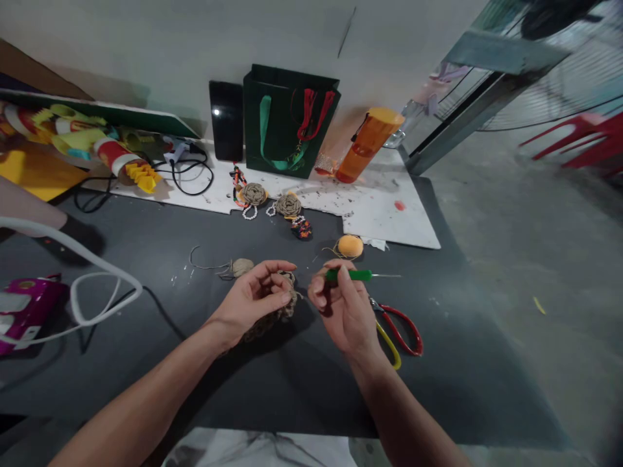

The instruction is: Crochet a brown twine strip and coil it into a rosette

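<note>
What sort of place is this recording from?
Likely a handicraft workspace: a green-handled metal crochet hook, coiled tan twine flowers with bead strings, and a small orange yarn ball.

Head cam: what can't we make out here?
Head view only:
- Green-handled tool: tip too small and blurred to tell its shape; right hand hides part of the handle.
- Jute crochet piece: left hand hides much of it, so stitches can't be made out.
- Red-and-yellow-handled cutters: working end hidden by the right hand.
- Magenta device: cut off by the left edge, kind unclear.
</note>
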The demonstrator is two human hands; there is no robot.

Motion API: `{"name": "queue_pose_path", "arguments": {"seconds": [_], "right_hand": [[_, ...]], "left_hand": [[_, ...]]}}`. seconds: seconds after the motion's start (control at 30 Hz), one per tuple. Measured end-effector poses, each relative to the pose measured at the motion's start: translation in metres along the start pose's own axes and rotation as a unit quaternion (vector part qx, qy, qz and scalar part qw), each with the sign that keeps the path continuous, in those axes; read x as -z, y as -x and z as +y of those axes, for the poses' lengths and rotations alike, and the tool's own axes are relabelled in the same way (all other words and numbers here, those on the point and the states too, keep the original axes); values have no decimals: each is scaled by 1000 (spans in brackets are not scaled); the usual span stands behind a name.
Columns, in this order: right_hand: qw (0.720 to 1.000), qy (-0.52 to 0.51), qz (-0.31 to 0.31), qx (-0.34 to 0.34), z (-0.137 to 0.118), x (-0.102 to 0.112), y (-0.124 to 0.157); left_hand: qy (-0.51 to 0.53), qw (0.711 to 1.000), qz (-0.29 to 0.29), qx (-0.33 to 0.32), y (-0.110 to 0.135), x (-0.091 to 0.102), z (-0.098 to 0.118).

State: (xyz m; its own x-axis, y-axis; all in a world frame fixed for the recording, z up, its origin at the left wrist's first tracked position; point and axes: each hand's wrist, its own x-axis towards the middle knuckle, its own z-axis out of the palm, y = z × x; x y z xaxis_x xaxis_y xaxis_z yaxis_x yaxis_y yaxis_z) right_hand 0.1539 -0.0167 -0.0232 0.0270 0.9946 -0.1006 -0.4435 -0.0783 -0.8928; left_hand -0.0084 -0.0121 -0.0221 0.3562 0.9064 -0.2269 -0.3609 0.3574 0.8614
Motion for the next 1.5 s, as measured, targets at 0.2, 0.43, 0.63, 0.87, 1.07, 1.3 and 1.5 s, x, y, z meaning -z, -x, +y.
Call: {"name": "queue_pose_path", "arguments": {"seconds": [0.2,0.43,0.63,0.87,1.07,1.3,1.5], "right_hand": [[979,194,-4,56,3,2,1],[943,303,-70,122,-3,-1,5],[920,334,-90,186,-2,1,3],[915,348,-71,193,-4,0,6],[943,251,-81,202,-4,9,16],[947,262,-95,157,4,15,21],[945,258,-111,168,7,17,19]], "left_hand": [[-14,1000,11,-25,1,-2,-1],[-33,998,46,-15,1,-5,-2],[4,999,51,5,1,-5,1],[15,996,82,9,1,-4,-1],[22,995,98,5,0,-3,0],[17,992,123,-8,0,-4,3],[31,992,124,-9,1,-4,3]]}}
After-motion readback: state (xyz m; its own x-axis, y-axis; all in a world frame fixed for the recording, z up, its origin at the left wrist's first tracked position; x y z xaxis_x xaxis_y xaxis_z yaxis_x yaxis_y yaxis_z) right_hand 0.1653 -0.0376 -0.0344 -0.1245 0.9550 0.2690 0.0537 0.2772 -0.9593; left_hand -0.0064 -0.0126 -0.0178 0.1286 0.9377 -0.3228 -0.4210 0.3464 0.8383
